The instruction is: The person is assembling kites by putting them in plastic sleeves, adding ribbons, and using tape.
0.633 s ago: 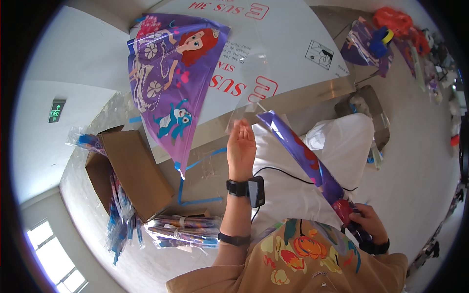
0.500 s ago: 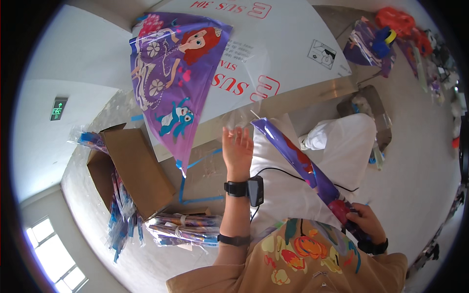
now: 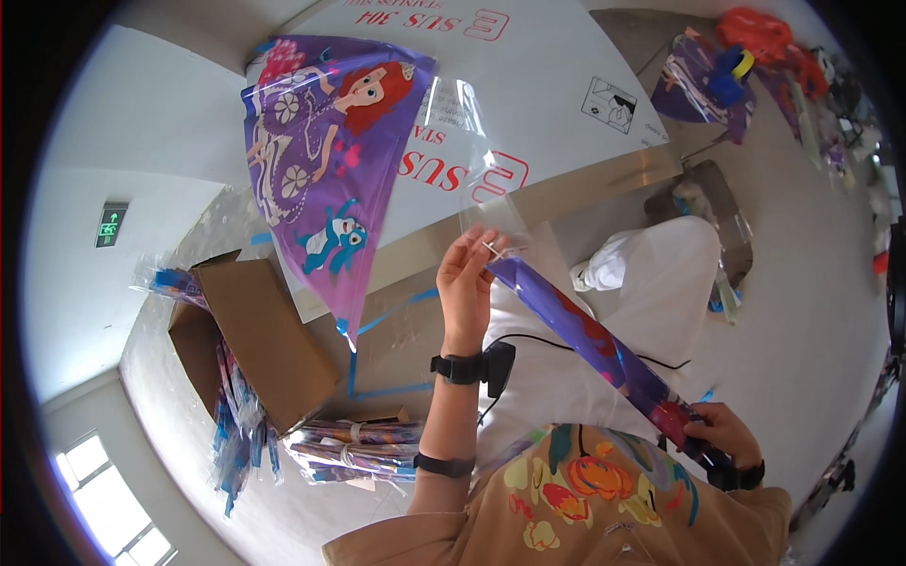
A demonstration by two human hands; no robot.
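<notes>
A rolled purple kite with a printed picture lies slantwise across my lap. My right hand is closed around its lower end. At the upper end, my left hand pinches the clear plastic bag beside the thin white rod tip sticking out of the roll. The bag stretches up from my fingers onto the board; the tip seems to be at its mouth, though I cannot tell whether it is inside. An unrolled purple kite with a red-haired cartoon figure lies on the board to the left, its point hanging over the edge.
The large grey-white board forms the work surface. On the left stands an open cardboard box with bagged rolls, and more bundled rolls lie beside it. A second box sits beyond my knee. Another purple kite lies far right.
My left hand has gone from spread fingers to a pinch on the bag at the roll's tip. The bag has shifted toward the roll; my right hand keeps its hold.
</notes>
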